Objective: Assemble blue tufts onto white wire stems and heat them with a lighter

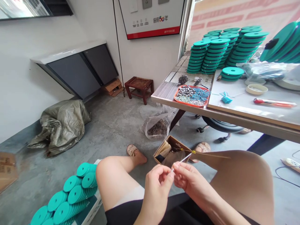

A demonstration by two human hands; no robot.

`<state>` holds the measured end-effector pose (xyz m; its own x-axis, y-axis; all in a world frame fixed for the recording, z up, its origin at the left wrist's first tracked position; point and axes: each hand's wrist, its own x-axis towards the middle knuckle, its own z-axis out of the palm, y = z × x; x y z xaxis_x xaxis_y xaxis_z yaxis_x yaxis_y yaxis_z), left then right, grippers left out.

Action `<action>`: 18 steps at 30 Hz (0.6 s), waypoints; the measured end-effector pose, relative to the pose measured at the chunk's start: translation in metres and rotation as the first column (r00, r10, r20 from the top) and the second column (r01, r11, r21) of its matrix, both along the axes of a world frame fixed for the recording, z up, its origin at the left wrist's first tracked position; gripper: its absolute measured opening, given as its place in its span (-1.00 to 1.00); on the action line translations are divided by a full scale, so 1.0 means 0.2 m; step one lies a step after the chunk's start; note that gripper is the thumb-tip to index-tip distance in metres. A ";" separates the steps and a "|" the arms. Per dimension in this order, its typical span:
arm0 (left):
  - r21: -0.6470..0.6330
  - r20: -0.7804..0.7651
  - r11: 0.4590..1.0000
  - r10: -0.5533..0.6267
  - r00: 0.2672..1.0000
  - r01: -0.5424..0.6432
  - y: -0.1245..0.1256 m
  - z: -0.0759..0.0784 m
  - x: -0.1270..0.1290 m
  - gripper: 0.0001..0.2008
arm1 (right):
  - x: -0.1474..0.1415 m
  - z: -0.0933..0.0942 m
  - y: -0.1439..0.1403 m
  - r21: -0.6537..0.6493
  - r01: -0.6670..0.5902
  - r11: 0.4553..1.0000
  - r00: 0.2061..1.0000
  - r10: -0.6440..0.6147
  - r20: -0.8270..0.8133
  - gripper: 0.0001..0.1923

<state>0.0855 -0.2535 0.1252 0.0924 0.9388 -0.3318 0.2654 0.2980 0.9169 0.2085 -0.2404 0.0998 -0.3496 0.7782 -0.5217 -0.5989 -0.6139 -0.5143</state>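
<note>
Left hand (156, 181), right hand (187, 179) pinching thin wire (185, 158) (between fingertips)

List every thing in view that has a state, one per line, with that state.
left hand: fingers pinched together at the near end of the thin stick
right hand: pinched on the thin stick
thin stick: held, tilted up and away, yellow bit at its tip
cardboard box: open, on the floor
red tray: on the table, filled with small parts
teal discs: stacked in piles on the table
plastic bag: open, slumped on the floor
</note>
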 end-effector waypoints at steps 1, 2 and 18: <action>-0.015 0.058 1.000 0.009 0.998 -0.008 0.00 0.00 0.00 -0.75 | 0.00 0.00 0.00 -0.024 0.002 1.000 1.000 -0.003 -0.031 -0.64; -0.028 0.109 1.000 0.015 0.994 -0.012 0.00 0.00 0.00 -0.74 | 0.00 0.00 0.00 -0.043 0.000 0.999 0.998 -0.002 -0.058 -0.65; 0.060 0.005 0.998 0.013 1.000 -0.013 -0.02 0.04 0.02 -0.71 | 0.00 -0.04 -0.01 -0.015 0.010 1.000 0.992 -0.012 -0.124 -0.67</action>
